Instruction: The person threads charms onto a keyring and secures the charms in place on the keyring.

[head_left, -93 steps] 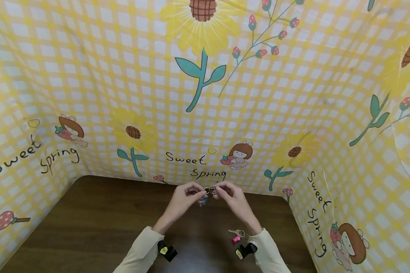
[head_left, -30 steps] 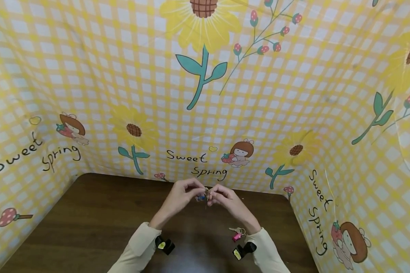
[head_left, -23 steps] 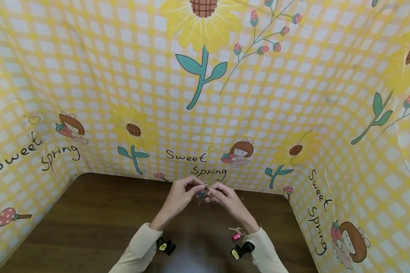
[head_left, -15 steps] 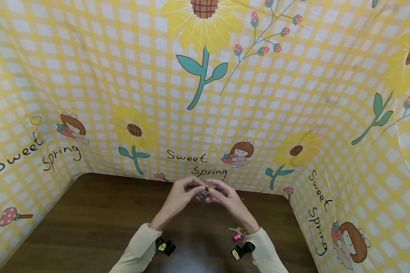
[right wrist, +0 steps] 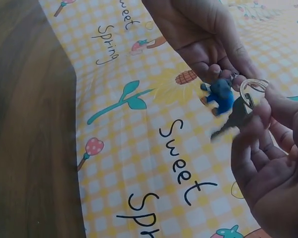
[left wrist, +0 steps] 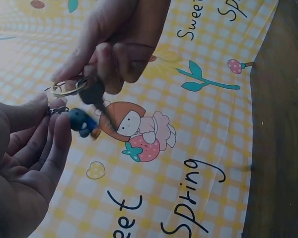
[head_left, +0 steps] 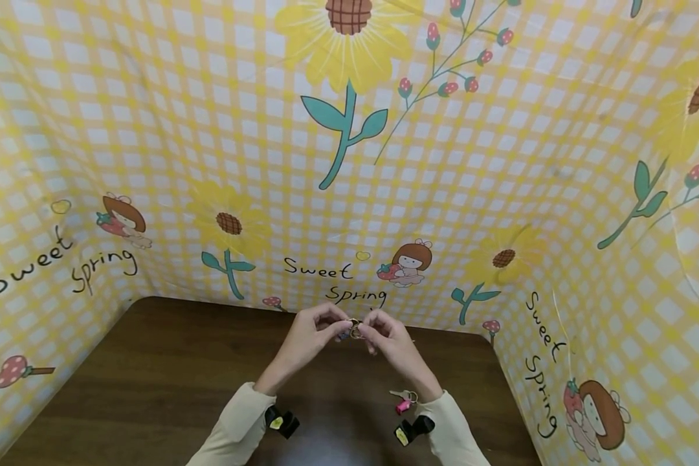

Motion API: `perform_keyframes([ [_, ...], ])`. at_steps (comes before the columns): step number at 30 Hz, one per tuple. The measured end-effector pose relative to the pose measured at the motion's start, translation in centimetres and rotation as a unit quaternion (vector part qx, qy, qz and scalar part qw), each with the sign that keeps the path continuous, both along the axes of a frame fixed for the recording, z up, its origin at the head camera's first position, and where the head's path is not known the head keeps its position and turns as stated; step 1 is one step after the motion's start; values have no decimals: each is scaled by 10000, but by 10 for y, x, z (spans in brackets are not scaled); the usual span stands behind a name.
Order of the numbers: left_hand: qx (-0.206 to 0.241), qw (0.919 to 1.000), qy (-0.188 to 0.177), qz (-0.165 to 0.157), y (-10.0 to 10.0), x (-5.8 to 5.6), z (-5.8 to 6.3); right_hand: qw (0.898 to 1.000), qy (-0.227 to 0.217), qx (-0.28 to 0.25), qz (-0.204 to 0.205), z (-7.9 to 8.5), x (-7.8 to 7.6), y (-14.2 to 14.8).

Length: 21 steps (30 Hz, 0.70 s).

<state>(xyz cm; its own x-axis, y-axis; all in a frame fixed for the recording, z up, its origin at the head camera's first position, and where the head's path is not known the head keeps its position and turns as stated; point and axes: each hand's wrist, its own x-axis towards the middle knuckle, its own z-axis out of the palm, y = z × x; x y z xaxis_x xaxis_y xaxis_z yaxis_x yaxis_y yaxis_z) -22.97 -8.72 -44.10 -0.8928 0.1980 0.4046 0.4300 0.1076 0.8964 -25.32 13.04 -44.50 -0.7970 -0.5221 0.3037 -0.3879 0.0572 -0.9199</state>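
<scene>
My left hand (head_left: pixel 311 333) pinches a short chain (left wrist: pixel 57 110) near its fingertips. From that chain hangs a small blue figure charm (right wrist: pixel 219 96) with orange feet. Facing it, my right hand (head_left: pixel 393 340) pinches a gold-coloured key ring (right wrist: pixel 253 87) between thumb and finger. A dark key (left wrist: pixel 93 95) hangs by the ring, beside the charm. Two loops of ring metal overlap at the fingertips; whether they are two rings or one spread ring I cannot tell. Both hands are held in the air above the brown table (head_left: pixel 180 362), fingertips close together.
A second key ring (head_left: pixel 412 397) with a silver key and a pink charm (head_left: pixel 403 406) lies on the table by the right forearm. Yellow checked cloth (head_left: pixel 303 220) hangs behind and on both sides. Each wrist wears a black camera mount (head_left: pixel 282 422).
Earlier, each hand held a ring loop side by side; the loops now overlap. The right fingers have shifted on the ring within the last half second. The pink charm's key ring stays put.
</scene>
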Motion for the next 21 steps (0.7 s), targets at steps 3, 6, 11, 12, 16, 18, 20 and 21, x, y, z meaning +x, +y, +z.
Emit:
perform_keyframes([
  [3,-150,9999,43,46,-1,0,0,9997,96,74,-230,0,0,1],
  [6,-244,9996,45,102,-1,1,0,9991,191,79,-357,1,1,1],
  [11,-285,9995,-17,126,0,0,1,9981,319,272,-452,0,0,2],
  [12,-285,9995,-49,107,0,0,0,9974,356,369,-509,0,0,3],
  [16,-291,9994,-166,-19,-1,-1,-1,9891,828,818,-902,0,0,4],
  [18,-355,9991,-223,-65,0,-1,-2,9814,1220,986,-1104,2,0,3],
  [20,-407,9988,-259,-121,0,-1,-2,9724,1598,1105,-1293,4,1,2],
  [21,-439,9986,-277,-133,1,-1,-2,9687,1756,1125,-1349,5,1,1],
])
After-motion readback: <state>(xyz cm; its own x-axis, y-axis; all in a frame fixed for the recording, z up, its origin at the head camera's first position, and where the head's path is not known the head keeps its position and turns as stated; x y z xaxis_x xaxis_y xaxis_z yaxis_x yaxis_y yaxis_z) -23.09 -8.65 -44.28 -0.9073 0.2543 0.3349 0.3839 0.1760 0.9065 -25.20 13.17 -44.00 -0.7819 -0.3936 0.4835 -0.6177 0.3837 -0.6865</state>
